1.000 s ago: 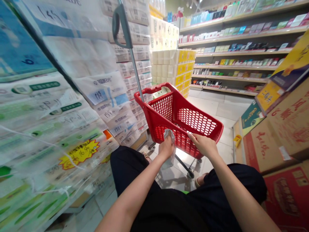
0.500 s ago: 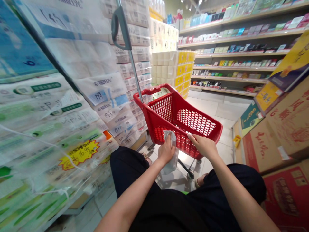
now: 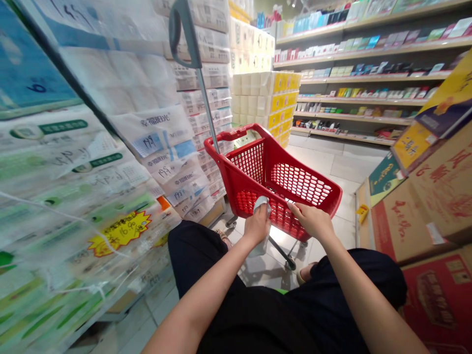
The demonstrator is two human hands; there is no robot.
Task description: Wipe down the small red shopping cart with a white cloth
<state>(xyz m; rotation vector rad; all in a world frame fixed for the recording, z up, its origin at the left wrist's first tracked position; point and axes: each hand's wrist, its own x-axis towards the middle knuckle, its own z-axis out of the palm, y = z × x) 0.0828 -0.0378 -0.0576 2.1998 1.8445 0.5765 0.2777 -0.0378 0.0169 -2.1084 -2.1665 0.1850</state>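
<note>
A red plastic shopping basket on wheels (image 3: 246,186) stands in front of me, its side wall pierced with holes and its inside bare. My left hand (image 3: 257,226) is closed on a thin grey-white cloth (image 3: 262,200), pressing it to the near side wall just below the rim. Part of the cloth hangs down behind the wrist. Over the near rim, further right, my right hand (image 3: 315,222) is closed on the edge, thumb on top; its other fingers are mostly hidden. The basket's long grey pull handle (image 3: 185,34) rises at the upper left.
Stacked tissue packs (image 3: 158,142) with handwritten prices line my left side. Cardboard cartons (image 3: 405,221) rise close on the right. Ahead are yellow-and-white paper roll packs (image 3: 285,101) and shelves of boxed goods (image 3: 354,81). My knees flank the basket on the tiled floor (image 3: 332,167).
My left hand has moved slightly up and to the right along the basket wall with the cloth, whose top now folds over the fingers. My right hand stays on the rim. The view shifted a little.
</note>
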